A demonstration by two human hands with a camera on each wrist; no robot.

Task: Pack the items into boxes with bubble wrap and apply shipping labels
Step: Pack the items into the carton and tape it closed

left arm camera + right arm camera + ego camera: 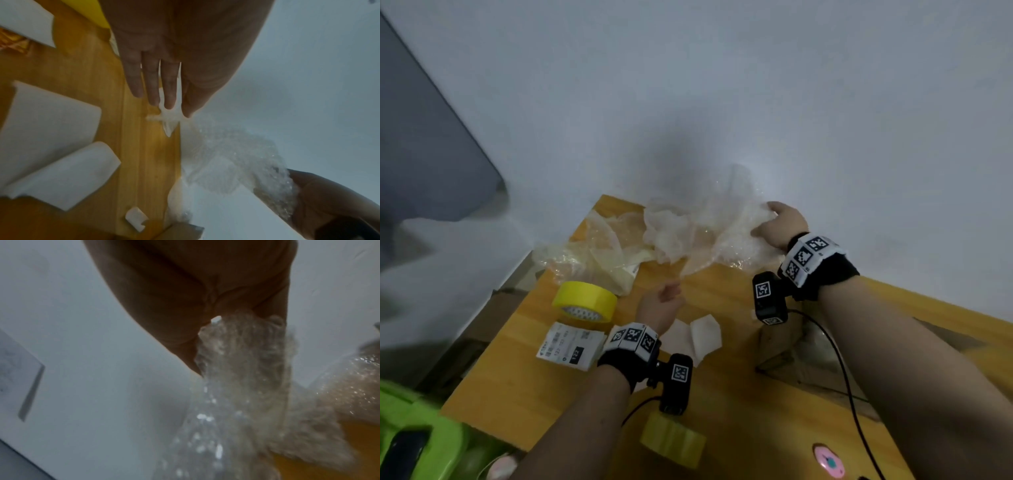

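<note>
The right hand [779,224] grips the bubble wrap [709,233] at the table's [517,377] far edge. The left hand [662,303], fingers [153,84] straight, holds nothing, near the yellow tape roll [584,300].

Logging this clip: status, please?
Right hand grips bubble wrap. Left hand open, fingers straight above table. Nothing blocking.

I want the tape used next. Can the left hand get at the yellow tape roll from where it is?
Probably yes. The left hand is open and holds nothing, and the yellow tape roll lies just beside it on bare table, nothing between them.
</note>
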